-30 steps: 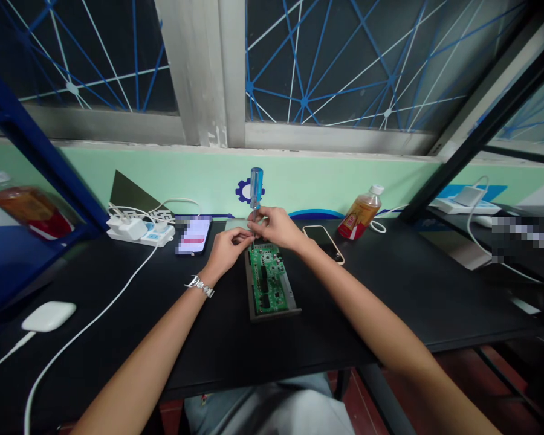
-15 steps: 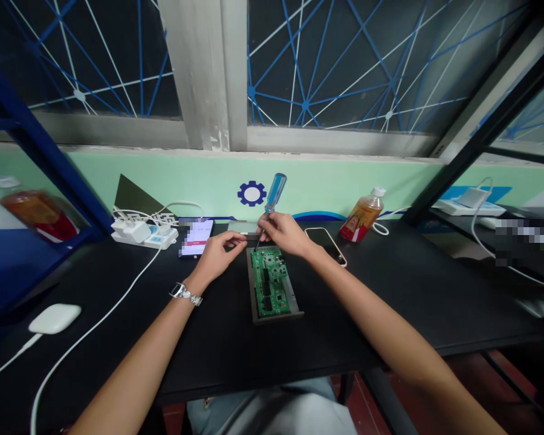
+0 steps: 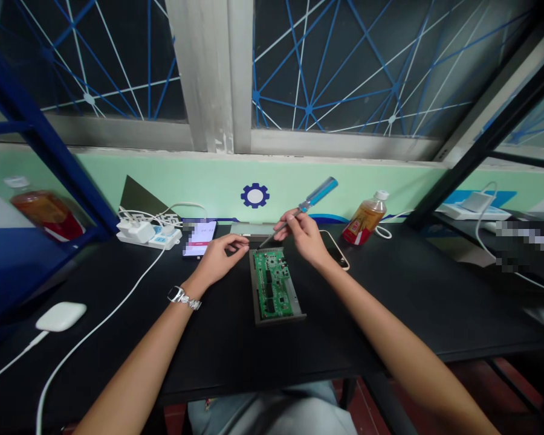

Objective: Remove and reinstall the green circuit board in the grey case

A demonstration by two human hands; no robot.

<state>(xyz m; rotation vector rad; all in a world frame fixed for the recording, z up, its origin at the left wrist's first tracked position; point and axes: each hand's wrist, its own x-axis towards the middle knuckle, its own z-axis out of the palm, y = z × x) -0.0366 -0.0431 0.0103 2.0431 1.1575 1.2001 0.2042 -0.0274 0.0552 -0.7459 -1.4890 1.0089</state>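
Observation:
A green circuit board [image 3: 274,284] sits in a grey metal tray [image 3: 294,296] on the black table. My right hand [image 3: 304,238] grips a screwdriver [image 3: 318,193] with a clear blue handle by its shaft. The handle leans up to the right, and the dark tip is at the board's far left corner. Close to that same corner is my left hand [image 3: 222,255], its thumb and fingertips pinched together. Whatever they hold, if anything, is too small to make out. A silver watch is on my left wrist.
A lit phone [image 3: 199,238] and a white power strip [image 3: 148,234] are at the back left. Behind my right hand lies another phone [image 3: 334,249], with a drink bottle [image 3: 365,219] beside it. A white charger [image 3: 61,316] and cables lie on the left.
The screwdriver has gone from nearly upright to a strong lean to the right. My right hand has shifted right, away from my left hand. The view has moved slightly.

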